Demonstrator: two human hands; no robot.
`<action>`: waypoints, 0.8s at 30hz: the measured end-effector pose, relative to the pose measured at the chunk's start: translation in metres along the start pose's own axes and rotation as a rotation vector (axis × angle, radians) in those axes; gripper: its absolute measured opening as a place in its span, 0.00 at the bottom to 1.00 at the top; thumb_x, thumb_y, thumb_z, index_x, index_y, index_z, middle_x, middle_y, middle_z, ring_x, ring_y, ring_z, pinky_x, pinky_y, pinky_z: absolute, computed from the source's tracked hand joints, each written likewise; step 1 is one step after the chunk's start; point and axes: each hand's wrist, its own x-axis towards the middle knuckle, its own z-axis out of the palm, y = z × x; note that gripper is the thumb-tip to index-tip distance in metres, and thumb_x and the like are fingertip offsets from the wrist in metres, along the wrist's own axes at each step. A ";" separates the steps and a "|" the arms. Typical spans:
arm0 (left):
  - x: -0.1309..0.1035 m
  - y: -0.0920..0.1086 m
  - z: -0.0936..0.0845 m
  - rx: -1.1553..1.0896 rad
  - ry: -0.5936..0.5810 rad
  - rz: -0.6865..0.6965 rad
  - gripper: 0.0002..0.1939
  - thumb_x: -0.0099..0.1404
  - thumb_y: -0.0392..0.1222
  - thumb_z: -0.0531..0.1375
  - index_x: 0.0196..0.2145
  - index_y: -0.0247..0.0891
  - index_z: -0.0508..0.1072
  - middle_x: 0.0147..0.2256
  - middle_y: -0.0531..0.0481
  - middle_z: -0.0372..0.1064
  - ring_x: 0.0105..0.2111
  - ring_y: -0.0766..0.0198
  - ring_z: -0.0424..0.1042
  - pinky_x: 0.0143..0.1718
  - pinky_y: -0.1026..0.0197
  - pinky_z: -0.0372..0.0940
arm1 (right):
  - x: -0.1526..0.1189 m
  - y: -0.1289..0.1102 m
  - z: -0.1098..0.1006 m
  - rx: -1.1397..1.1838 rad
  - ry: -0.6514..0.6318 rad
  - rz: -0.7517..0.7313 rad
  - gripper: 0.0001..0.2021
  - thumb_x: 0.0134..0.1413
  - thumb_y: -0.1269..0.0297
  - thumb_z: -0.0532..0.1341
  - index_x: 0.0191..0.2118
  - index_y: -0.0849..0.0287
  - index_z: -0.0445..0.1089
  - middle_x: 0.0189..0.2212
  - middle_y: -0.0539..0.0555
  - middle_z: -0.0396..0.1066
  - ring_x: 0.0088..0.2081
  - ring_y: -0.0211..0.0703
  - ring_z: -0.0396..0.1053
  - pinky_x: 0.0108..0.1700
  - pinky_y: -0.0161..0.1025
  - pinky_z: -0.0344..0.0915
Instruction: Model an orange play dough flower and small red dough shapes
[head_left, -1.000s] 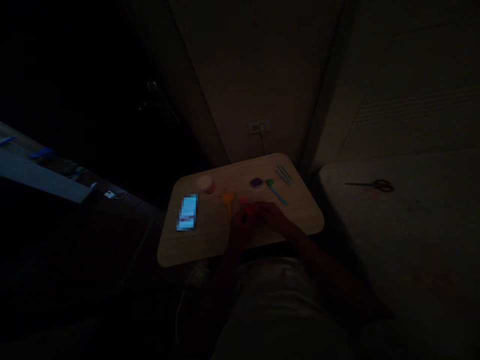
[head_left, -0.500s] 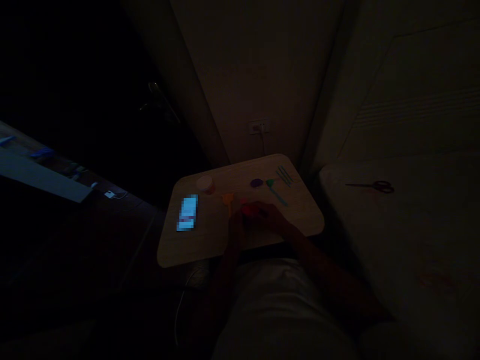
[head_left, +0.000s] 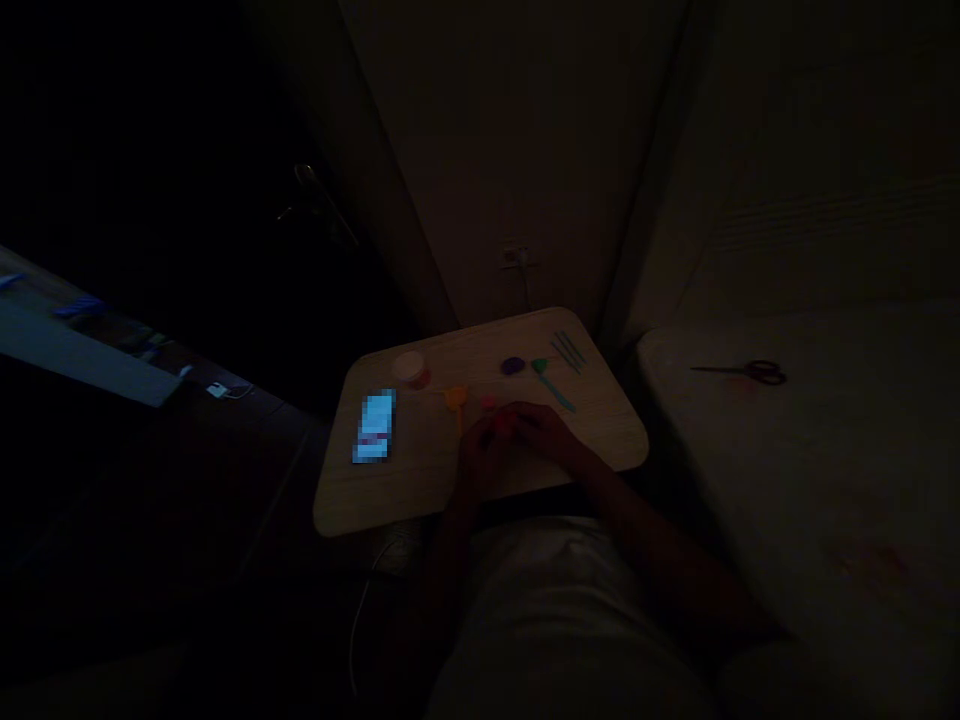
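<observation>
The red lump is between the two hands, up at their fingertips and partly hidden by them. The left hand holds it from one side with its fingers curled. The right hand reaches over from the other side, its fingers bent down onto the lump; the dark hides exactly how each finger presses.

Just beyond the fingertips lies a small pink piece. Beside the left hand, a little ahead of it, is an orange tool, its handle pointing back toward that hand. Farther to the left of the left hand lies a lit phone, with a pale tub ahead of it.

Ahead of the right hand are a purple piece and, to its right, a green piece at the end of a blue-green tool. Thin sticks lie beyond that tool. All these rest on the small table. Well to the right of the hands, scissors lie on a separate pale surface.
</observation>
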 end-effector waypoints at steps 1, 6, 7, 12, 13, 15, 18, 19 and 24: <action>0.000 0.000 0.000 0.004 -0.002 -0.002 0.21 0.62 0.59 0.65 0.35 0.36 0.79 0.34 0.47 0.77 0.35 0.58 0.73 0.38 0.59 0.67 | 0.000 -0.001 0.000 0.010 0.003 -0.002 0.17 0.64 0.50 0.60 0.45 0.57 0.79 0.45 0.58 0.79 0.47 0.49 0.75 0.54 0.46 0.69; -0.001 0.000 0.000 -0.021 -0.034 -0.025 0.21 0.61 0.59 0.65 0.40 0.37 0.81 0.39 0.45 0.80 0.40 0.54 0.75 0.44 0.56 0.69 | -0.001 -0.004 0.001 0.014 0.006 -0.002 0.15 0.63 0.53 0.61 0.45 0.57 0.78 0.43 0.57 0.79 0.45 0.48 0.75 0.52 0.44 0.69; -0.001 0.001 0.000 -0.026 -0.045 -0.015 0.21 0.61 0.58 0.65 0.40 0.37 0.82 0.39 0.45 0.80 0.40 0.54 0.75 0.44 0.56 0.69 | -0.001 -0.004 0.001 0.000 0.006 0.003 0.14 0.62 0.54 0.62 0.44 0.57 0.78 0.42 0.56 0.79 0.43 0.47 0.75 0.50 0.43 0.69; -0.003 0.000 0.001 0.060 -0.025 0.004 0.18 0.63 0.56 0.64 0.31 0.36 0.80 0.27 0.50 0.74 0.30 0.61 0.70 0.34 0.60 0.65 | -0.001 0.000 0.000 -0.051 -0.005 0.022 0.10 0.59 0.57 0.63 0.38 0.58 0.77 0.36 0.54 0.79 0.37 0.45 0.73 0.43 0.40 0.69; -0.003 -0.001 0.001 0.072 -0.018 0.010 0.18 0.62 0.56 0.64 0.29 0.36 0.79 0.26 0.51 0.72 0.29 0.62 0.69 0.33 0.61 0.64 | 0.000 0.001 0.000 -0.054 0.002 0.018 0.10 0.59 0.58 0.63 0.38 0.58 0.77 0.35 0.54 0.78 0.37 0.45 0.74 0.43 0.40 0.68; -0.003 -0.002 0.000 0.059 -0.028 0.032 0.18 0.62 0.56 0.65 0.28 0.36 0.77 0.26 0.50 0.72 0.29 0.61 0.69 0.33 0.61 0.64 | 0.000 0.003 0.000 -0.049 0.025 0.020 0.10 0.58 0.58 0.63 0.38 0.58 0.77 0.35 0.55 0.79 0.37 0.45 0.74 0.43 0.40 0.68; -0.003 -0.003 -0.001 -0.024 -0.072 0.035 0.19 0.63 0.57 0.64 0.30 0.37 0.78 0.29 0.49 0.73 0.32 0.60 0.70 0.35 0.60 0.66 | 0.001 0.006 -0.001 -0.027 0.040 0.038 0.11 0.58 0.56 0.63 0.38 0.58 0.77 0.36 0.56 0.78 0.37 0.46 0.74 0.44 0.41 0.69; -0.002 -0.003 -0.001 -0.058 -0.071 0.024 0.20 0.63 0.58 0.63 0.30 0.37 0.77 0.29 0.49 0.73 0.32 0.60 0.70 0.35 0.60 0.66 | 0.002 0.006 -0.002 -0.019 0.042 0.041 0.11 0.58 0.56 0.63 0.37 0.58 0.77 0.36 0.56 0.78 0.38 0.46 0.73 0.44 0.41 0.69; -0.001 -0.003 -0.002 -0.105 -0.042 -0.016 0.22 0.63 0.61 0.63 0.26 0.37 0.74 0.26 0.51 0.69 0.28 0.63 0.66 0.31 0.61 0.63 | 0.004 0.003 -0.004 0.012 0.001 0.028 0.11 0.61 0.56 0.60 0.36 0.58 0.74 0.35 0.55 0.76 0.38 0.45 0.72 0.45 0.41 0.69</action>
